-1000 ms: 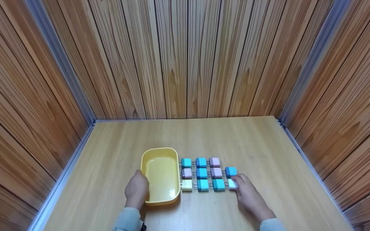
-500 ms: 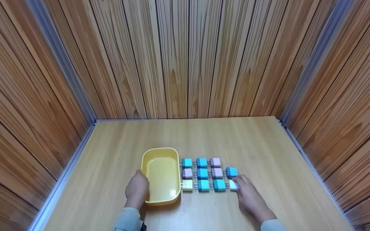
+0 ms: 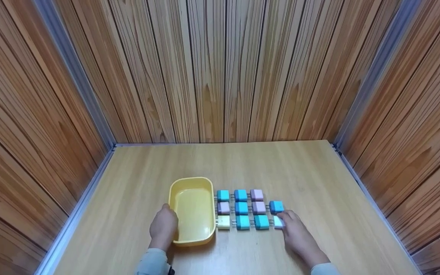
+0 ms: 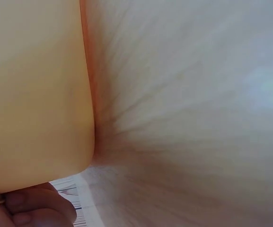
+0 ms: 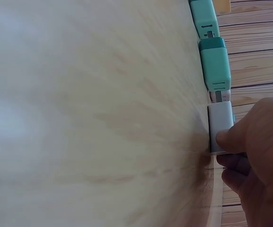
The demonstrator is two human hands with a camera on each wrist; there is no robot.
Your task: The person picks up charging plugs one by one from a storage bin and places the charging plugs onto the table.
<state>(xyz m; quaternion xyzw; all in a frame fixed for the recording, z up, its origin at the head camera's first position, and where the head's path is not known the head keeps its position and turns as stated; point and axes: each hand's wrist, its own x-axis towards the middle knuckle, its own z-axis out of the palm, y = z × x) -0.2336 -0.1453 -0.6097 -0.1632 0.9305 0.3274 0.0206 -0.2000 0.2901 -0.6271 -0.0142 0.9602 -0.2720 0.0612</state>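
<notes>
Wood-panelled booth, light wooden desk [image 3: 319,179]. White charger plug [image 3: 278,222] lies at the right end of the row nearest the desk's front edge, prongs pointing left toward a teal plug [image 3: 261,222] just beside it. Right hand [image 3: 298,236] pinches the white plug between thumb and fingers, coming at it from the front-right. Left hand [image 3: 163,228] grips the left rim of the yellow tub [image 3: 191,210], well left of it. Other blue and pink plugs sit in rows between.
</notes>
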